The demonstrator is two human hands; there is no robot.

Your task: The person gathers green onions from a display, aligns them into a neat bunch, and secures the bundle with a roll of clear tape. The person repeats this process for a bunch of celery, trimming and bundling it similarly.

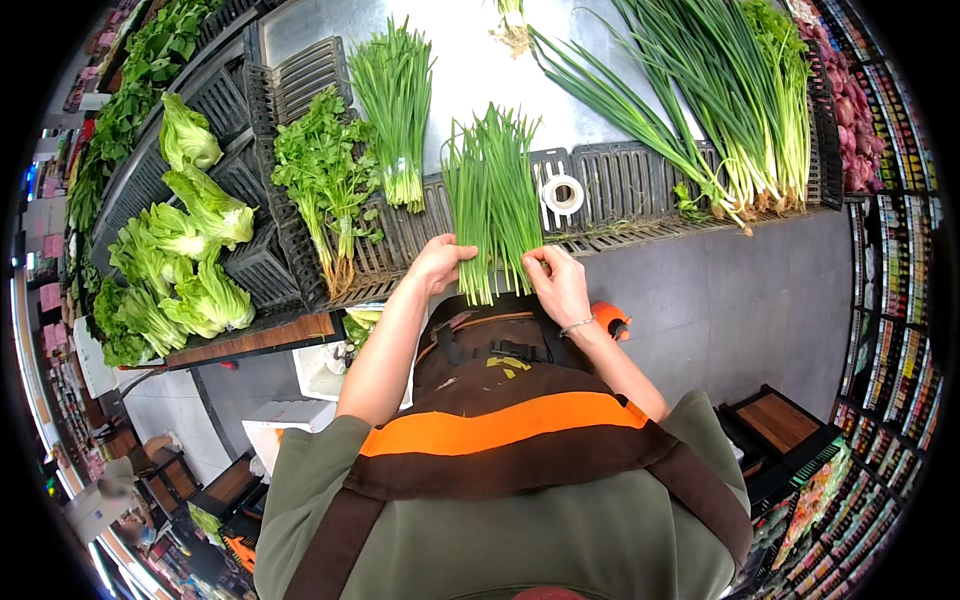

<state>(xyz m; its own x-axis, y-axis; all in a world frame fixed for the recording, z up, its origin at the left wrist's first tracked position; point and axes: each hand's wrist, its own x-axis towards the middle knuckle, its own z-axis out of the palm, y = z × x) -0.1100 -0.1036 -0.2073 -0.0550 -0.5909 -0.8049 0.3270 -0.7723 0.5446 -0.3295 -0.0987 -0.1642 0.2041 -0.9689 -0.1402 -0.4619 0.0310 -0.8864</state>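
Observation:
In front of me a loose bunch of garlic chives (491, 202) lies over the edge of the black slatted rack (630, 176), cut ends towards my body. My left hand (442, 264) grips its left side near the lower stems, thumb on top. On the opposite side, my right hand (559, 283) pinches stems at the bunch's edge between thumb and fingertips. A white roll of tape (547, 196) rests on the rack just right of the leaves. Up and to the left lies another chive bunch (394, 112), with a clear band around its stems.
Coriander (326, 172) with roots lies left, beside crates of leafy lettuce (214, 206). Long green onions (697, 97) and celery-like stalks (791, 97) fill the right side, before red onions (847, 120). An orange bottle (609, 319) is below my right wrist.

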